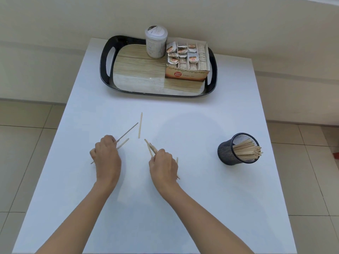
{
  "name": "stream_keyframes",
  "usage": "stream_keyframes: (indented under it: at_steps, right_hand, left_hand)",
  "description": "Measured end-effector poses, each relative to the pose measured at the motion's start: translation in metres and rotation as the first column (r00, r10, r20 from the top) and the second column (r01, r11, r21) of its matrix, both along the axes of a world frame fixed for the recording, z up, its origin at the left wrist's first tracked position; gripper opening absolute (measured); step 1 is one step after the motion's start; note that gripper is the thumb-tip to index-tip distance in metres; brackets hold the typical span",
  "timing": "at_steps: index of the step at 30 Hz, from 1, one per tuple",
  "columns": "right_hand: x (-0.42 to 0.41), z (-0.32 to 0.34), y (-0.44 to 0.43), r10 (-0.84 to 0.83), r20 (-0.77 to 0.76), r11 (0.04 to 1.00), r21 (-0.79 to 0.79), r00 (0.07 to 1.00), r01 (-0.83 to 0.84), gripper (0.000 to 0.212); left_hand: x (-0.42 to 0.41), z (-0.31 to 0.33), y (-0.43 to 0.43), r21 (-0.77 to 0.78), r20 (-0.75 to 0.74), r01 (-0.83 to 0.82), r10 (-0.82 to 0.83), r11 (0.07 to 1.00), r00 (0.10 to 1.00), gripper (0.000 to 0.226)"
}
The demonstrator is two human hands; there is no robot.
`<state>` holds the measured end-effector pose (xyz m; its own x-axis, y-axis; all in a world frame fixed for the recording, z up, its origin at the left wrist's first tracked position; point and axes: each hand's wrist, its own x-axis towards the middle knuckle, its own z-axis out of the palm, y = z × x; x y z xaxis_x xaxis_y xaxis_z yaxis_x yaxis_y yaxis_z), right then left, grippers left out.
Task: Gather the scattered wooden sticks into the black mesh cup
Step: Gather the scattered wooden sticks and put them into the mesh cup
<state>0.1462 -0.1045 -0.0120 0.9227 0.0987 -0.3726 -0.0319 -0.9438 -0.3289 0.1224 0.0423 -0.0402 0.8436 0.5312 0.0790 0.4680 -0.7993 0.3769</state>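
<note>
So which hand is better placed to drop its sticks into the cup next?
Right hand: it already grips sticks and is nearer the cup, which stands to its right. Left hand is farther.

We can read only a little. The tea box (185, 75) on the tray carries "Ginger Tea" on its front panel, beside a red round logo (177, 74) whose white lettering is too small for us to make out. The white jar (156, 42) bears a printed label, but its text is too blurred for us to read.
</note>
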Motion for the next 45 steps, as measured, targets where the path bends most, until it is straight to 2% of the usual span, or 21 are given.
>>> stream_keyframes:
  at_steps: [3, 8, 11, 14, 19, 24, 28, 32, 35, 37, 40, 43, 45]
  right_hand:
    - [0.006, 0.002, 0.003, -0.050, -0.062, 0.999, -0.005, 0.997, 0.050, 0.014]
    - [0.012, 0.002, 0.005, -0.034, -0.077, 0.999, -0.030, 0.996, 0.032, 0.015]
    - [0.005, 0.003, 0.007, 0.015, -0.001, 0.999, -0.047, 1.000, -0.015, 0.015]
    - [-0.002, 0.003, 0.007, 0.052, 0.054, 0.998, -0.040, 0.997, -0.050, 0.015]
    - [-0.001, 0.000, 0.011, 0.006, 0.022, 0.999, -0.032, 1.000, -0.005, 0.020]
    - [-0.003, -0.004, 0.016, 0.030, 0.004, 0.999, -0.028, 1.000, -0.030, 0.018]
    - [-0.001, -0.002, 0.017, -0.057, 0.182, 0.998, 0.027, 0.982, 0.053, 0.013]
    - [-0.004, -0.005, 0.016, 0.051, 0.089, 0.996, 0.063, 0.995, -0.057, 0.025]
    - [-0.007, -0.003, 0.017, -0.050, 0.031, 0.990, 0.131, 0.998, 0.045, 0.025]
    - [-0.009, -0.002, 0.018, -0.088, -0.003, 0.991, 0.103, 0.996, 0.088, 0.022]
    - [-0.008, 0.000, 0.018, -0.127, -0.021, 0.987, 0.099, 0.992, 0.128, 0.033]
    - [-0.009, -0.001, 0.025, -0.059, -0.017, 0.991, 0.122, 0.998, 0.061, 0.040]
    - [-0.010, -0.003, 0.031, 0.001, -0.010, 0.996, 0.087, 1.000, 0.000, 0.036]
  left_hand:
    - [0.000, 0.010, 0.004, -0.368, 0.127, -0.079, 0.135, 0.926, 0.983, 0.032]
    - [0.005, 0.016, 0.005, -0.500, 0.107, -0.095, 0.170, 0.861, 0.980, 0.014]
    - [0.008, 0.011, 0.003, -0.426, 0.047, -0.027, 0.052, 0.904, 0.998, 0.005]
    - [0.008, 0.008, 0.001, -0.340, -0.001, -0.011, 0.012, 0.940, 1.000, 0.012]
    - [0.009, 0.010, 0.000, -0.248, -0.004, 0.020, -0.022, 0.968, 1.000, 0.004]
    - [0.008, 0.010, -0.005, -0.087, -0.096, 0.058, -0.067, 0.995, 0.993, 0.010]
    - [0.004, 0.004, -0.006, -0.052, -0.106, 0.019, -0.025, 0.998, 0.994, 0.017]
    - [0.002, -0.003, -0.008, 0.024, -0.117, 0.047, -0.044, 0.999, 0.992, 0.010]
    - [0.002, -0.006, -0.009, 0.066, -0.123, 0.049, -0.040, 0.997, 0.992, 0.011]
    - [0.003, -0.007, -0.010, 0.095, -0.128, 0.050, -0.038, 0.994, 0.991, 0.013]
    - [0.003, -0.007, -0.012, 0.134, -0.131, 0.058, -0.040, 0.989, 0.991, 0.013]
    - [0.000, -0.008, -0.013, 0.137, -0.137, 0.038, -0.019, 0.990, 0.990, 0.014]
    - [-0.001, -0.008, -0.012, 0.143, -0.135, 0.029, -0.009, 0.989, 0.991, 0.018]
